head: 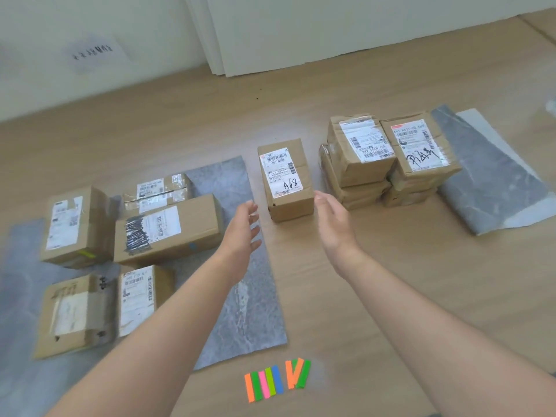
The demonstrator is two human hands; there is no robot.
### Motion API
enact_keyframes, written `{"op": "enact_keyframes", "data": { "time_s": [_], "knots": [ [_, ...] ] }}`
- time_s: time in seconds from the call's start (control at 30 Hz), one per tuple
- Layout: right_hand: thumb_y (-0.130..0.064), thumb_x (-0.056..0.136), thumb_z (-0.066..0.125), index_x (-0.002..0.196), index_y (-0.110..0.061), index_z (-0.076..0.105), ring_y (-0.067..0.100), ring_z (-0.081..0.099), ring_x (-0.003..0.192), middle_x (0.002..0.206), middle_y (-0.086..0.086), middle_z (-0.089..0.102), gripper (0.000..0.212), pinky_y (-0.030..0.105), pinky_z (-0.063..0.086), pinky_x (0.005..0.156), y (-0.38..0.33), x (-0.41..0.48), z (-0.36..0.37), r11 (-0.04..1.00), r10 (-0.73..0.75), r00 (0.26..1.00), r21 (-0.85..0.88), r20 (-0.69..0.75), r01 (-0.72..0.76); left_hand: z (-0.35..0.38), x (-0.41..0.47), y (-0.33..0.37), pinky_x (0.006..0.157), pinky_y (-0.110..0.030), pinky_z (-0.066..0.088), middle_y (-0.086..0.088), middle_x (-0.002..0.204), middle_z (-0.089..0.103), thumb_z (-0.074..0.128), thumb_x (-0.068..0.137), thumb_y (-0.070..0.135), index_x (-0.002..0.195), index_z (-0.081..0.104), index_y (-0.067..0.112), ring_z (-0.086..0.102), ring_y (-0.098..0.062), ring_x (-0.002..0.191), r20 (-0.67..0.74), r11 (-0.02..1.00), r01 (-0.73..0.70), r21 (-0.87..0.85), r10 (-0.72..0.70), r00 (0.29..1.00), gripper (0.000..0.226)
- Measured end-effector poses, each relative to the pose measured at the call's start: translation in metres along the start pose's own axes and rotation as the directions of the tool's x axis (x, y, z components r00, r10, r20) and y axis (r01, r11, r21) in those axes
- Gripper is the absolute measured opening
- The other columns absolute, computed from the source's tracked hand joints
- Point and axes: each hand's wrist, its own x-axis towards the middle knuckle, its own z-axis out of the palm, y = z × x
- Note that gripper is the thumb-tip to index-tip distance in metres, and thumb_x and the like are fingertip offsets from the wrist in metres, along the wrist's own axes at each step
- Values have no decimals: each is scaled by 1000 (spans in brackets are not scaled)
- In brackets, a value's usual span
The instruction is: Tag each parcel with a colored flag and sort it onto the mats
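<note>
Orange, green, pink and blue flags (276, 379) lie nearest, in a loose row on the wooden floor (391, 281), two of them crossed at the row's right end. Just beyond them starts the middle mat (249, 311), a grey marbled strip running away from the viewer. To its left is the left mat (18, 296), also grey.

Five cardboard parcels sit across these two mats. Closest are the flat parcel (72, 314) and the upright parcel (141, 296), side by side. Behind them, the square parcel (75, 227) carries a yellow-green tag (87, 254) on its near face. The long parcel (168, 230), its label scribbled over in black, shows a blue tag (192, 246). The taped parcel (159, 189) lies behind that.

Both bare forearms reach forward. The left hand (243, 233) hovers over the middle mat with its fingers spread and relaxed, holding nothing. The right hand (334, 224) is likewise loose and empty, palm turned inward. Between them the A68 parcel (285, 182) stands on the bare floor, off every mat. The right thumb is just beside its near right corner, and contact cannot be told.

Farther right, the parcel stack (388, 158) stands in two piles, with the crumpled right mat (487, 182) just beside it. A pale wall (120, 19) and a white door (331, 25) close the far side.
</note>
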Motion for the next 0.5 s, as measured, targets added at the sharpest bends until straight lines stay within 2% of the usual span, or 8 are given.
{"op": "enact_keyframes", "data": {
  "time_s": [0.1, 0.23, 0.37, 0.43, 0.5],
  "knots": [
    [-34, 107, 45, 143, -17, 57, 7, 50, 133, 144, -7, 58, 41, 30, 35, 118, 1, 24, 8, 1000, -7, 1000, -19, -7, 7, 3, 26, 4, 112, -44, 40, 2, 142, 52, 40, 103, 47, 140, 54, 23, 48, -21, 132, -5, 1000, -3, -14, 3, 1000, 46],
    [-32, 108, 44, 147, -16, 53, 5, 46, 134, 149, -5, 54, 43, 21, 32, 111, 6, 50, 17, 999, 0, 999, -49, -40, -2, 9, 56, 0, 114, -44, 39, 2, 148, 48, 38, 103, 48, 145, 49, 24, 46, -21, 137, 17, 1000, 5, 1, -5, 1000, 50],
    [-36, 108, 43, 155, -19, 42, 8, 36, 145, 159, -7, 42, 50, 28, 26, 121, 16, 69, 27, 995, 32, 998, -88, -49, -37, 11, 78, -7, 112, -38, 38, 2, 152, 44, 38, 102, 50, 147, 45, 24, 44, -16, 138, 41, 1000, 14, 3, -14, 999, 53],
    [-38, 108, 42, 157, -20, 38, 9, 32, 148, 162, -7, 37, 53, 31, 23, 123, 21, 78, 31, 994, 59, 997, -85, -48, -63, 12, 86, -8, 114, -37, 35, 2, 152, 44, 37, 101, 50, 145, 47, 25, 43, -15, 139, 58, 1000, 19, -13, -19, 998, 52],
    [-40, 108, 41, 156, -20, 40, 10, 34, 147, 160, -9, 40, 52, 29, 24, 120, 25, 83, 34, 992, 91, 995, -82, -50, -95, 13, 92, -11, 117, -37, 33, 6, 143, 53, 36, 102, 48, 129, 58, 27, 47, -14, 135, 77, 1000, 18, -20, -16, 997, 41]
  ]
}}
